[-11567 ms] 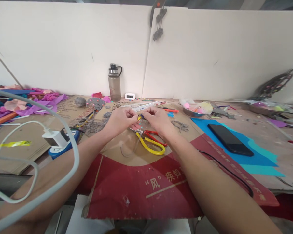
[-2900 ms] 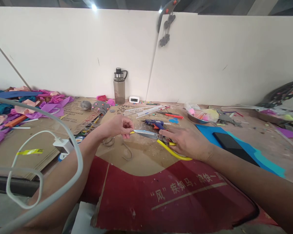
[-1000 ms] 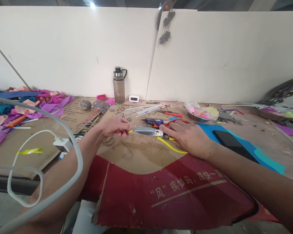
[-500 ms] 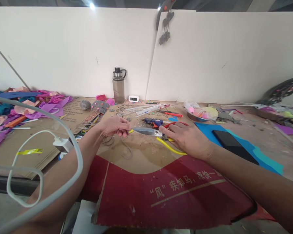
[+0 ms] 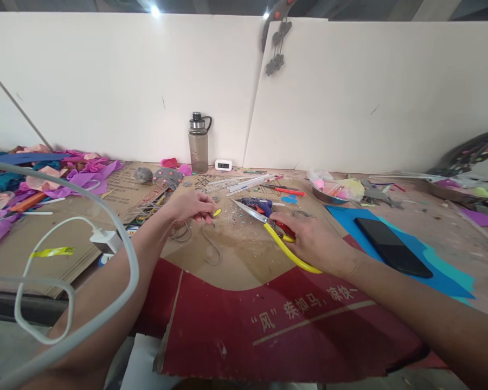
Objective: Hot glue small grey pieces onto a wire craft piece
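Note:
My right hand (image 5: 313,241) is closed round the handles of scissors (image 5: 268,225) with one yellow and one red handle; the closed blades point up and left, lifted off the cardboard. My left hand (image 5: 189,206) pinches a small yellow piece (image 5: 216,213) at its fingertips, a short way left of the blade tips. A bent grey wire (image 5: 211,249) lies on the cardboard just below the left hand. A blue glue gun (image 5: 257,203) lies behind the scissors.
A water bottle (image 5: 198,143) and small white clock (image 5: 223,164) stand at the back wall. A black phone (image 5: 392,246) lies on blue sheet at right. Crepe paper scraps (image 5: 44,173) pile at left. A white charger and cable (image 5: 101,241) lie near my left arm.
The scissors have drawn back from the yellow piece and their blades now tilt up and away; my right hand has shifted its grip lower on the handles.

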Available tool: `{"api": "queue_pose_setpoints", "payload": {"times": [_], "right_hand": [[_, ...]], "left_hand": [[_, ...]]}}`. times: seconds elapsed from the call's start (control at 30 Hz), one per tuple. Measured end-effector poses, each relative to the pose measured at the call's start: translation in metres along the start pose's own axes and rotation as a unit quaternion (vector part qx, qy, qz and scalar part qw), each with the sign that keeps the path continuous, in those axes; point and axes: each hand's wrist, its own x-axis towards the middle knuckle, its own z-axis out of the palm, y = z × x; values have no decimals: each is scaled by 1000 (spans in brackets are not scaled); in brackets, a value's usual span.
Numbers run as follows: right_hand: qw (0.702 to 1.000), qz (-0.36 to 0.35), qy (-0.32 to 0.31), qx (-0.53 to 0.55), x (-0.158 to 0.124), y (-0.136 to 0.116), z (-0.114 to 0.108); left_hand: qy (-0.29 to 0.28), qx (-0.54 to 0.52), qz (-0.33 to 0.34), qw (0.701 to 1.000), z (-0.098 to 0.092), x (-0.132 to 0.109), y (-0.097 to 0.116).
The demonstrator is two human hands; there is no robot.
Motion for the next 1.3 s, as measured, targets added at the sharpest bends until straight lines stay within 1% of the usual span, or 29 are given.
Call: {"api": "queue_pose_setpoints", "payload": {"times": [0.1,0.23,0.33,0.6,1.0,1.17,1.3], "right_hand": [[1000,15,-21,-10,-2,-6,-2],[999,0,-30,-43,-1,-11,-5],[997,-5,-31,-68,2,-12,-6],[992,-11,-36,-121,4,-13,-3],[983,-42,-8,-179,6,-14,-3],[982,-52,-4,-184,6,-13,-3],[982,-53,-13,-181,6,-14,-6]], "left_hand": [[2,-25,2,1000,0,-1,2],[-16,-80,-24,996,2,-3,4],[-20,-99,-36,994,4,-2,3],[-18,-71,-33,997,4,-1,1],[-2,-82,-42,996,7,-2,4],[-10,-89,-44,995,7,-3,5],[-15,-93,-43,995,7,-2,4]]}}
